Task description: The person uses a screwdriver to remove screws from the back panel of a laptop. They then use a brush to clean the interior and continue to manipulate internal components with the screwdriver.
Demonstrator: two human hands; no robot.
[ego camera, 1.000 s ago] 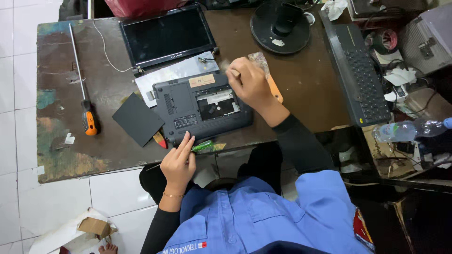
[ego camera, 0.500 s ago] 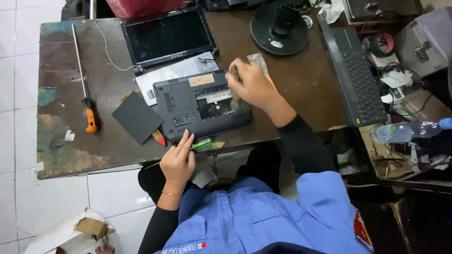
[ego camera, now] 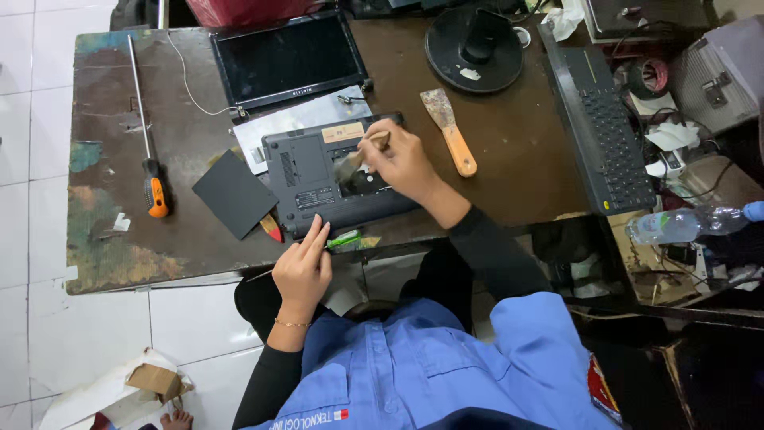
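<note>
Dark brown wood, scuffed and blotched with old paint, makes up the worn rectangular tabletop point(ego camera: 509, 151) that fills most of the view. On its far edge lies a detached black laptop screen panel point(ego camera: 288, 57), and near the right edge lies a long black keyboard point(ego camera: 609, 127), well apart from the work. Near the middle sits the upturned dark grey laptop base point(ego camera: 314, 171), its underside facing up and an open compartment toward its right half. A round black monitor stand base point(ego camera: 473, 49) rests at the far side. Left of the laptop base, just beside it, lies a flat dark grey square cover plate point(ego camera: 233, 193). Further left is a long screwdriver with a thin steel shaft and an orange-and-black handle point(ego camera: 153, 191).

The right hand point(ego camera: 402, 159) rests over the open compartment, fingers pinched around a small brush with a pale wooden handle point(ego camera: 368, 150), whose bristles meet the laptop base inside the opening. Just right of that hand lies a putty knife with a stained metal blade and an orange handle point(ego camera: 452, 135), not touched. The left hand point(ego camera: 302, 267) is at the near table edge, fingers loosely extended and together, fingertips touching the front rim of the laptop base, holding nothing. Beside those fingertips lies a small green pen-like tool point(ego camera: 344, 238).
</note>
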